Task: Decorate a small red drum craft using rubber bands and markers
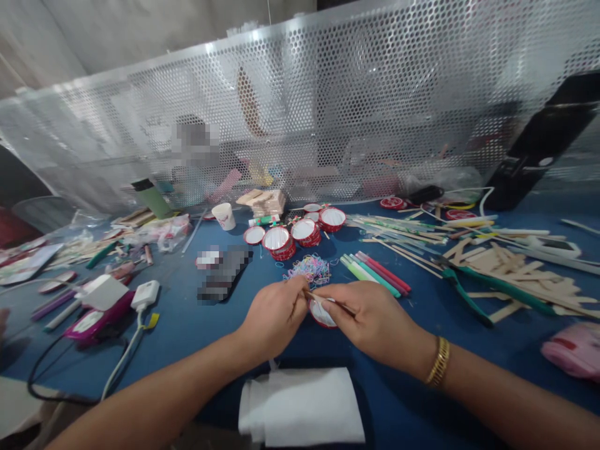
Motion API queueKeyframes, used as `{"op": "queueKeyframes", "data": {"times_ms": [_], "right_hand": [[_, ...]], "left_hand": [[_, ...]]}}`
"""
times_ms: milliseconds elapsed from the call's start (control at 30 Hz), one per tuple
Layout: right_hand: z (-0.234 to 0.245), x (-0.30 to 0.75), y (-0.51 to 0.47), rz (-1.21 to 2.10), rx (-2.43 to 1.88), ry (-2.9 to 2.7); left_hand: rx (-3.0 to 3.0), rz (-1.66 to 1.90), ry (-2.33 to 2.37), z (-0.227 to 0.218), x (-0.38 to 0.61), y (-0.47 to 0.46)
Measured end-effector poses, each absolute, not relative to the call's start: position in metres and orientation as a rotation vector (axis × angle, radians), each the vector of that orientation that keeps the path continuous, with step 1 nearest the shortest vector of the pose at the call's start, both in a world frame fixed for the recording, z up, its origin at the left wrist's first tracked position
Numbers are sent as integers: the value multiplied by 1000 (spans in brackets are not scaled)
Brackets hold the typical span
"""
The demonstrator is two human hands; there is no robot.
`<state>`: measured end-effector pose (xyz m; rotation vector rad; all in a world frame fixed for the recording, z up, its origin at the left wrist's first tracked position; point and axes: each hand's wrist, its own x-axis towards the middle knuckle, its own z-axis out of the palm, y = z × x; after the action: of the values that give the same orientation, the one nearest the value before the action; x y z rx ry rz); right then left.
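My left hand and my right hand meet over the middle of the blue table, fingers pinched closed. Between them runs a thin wooden stick, gripped by both; the fingers cover much of it. Just under the hands lies a small round red-rimmed piece with a white top, partly hidden. Beyond the fingertips is a pile of colourful small rubber bands. Farther back stand several red-sided round pieces with white tops, one of them a small drum-like piece.
Colored markers and green-handled pliers lie to the right beside flat wooden sticks. White paper is at the near edge. A charger with cable and a paper cup are leftward; a perforated metal screen stands behind.
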<state>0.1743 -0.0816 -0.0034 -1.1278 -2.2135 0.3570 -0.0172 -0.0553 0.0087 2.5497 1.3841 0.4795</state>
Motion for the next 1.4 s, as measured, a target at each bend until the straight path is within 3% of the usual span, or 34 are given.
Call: {"op": "queueKeyframes", "data": {"times_ms": [333,700,800,1067,1400], "right_hand": [[-5,173,-83,385,-1203,-2188],[0,183,-74,545,-1178,-1928],[1,183,-75,411,-1233,-1978],[-4,183,-78,-316,-1095,-2192],[-5,181,-78,-627,-1048,-2434]], "left_hand": [[2503,524,1374,7,-19,-54],[1928,942,1026,-4,-20,-36],[1863,976,1035,-3,-20,-32],[1486,914,1008,1,-15,-37],[1329,873,1058,0,-17,-36]]}}
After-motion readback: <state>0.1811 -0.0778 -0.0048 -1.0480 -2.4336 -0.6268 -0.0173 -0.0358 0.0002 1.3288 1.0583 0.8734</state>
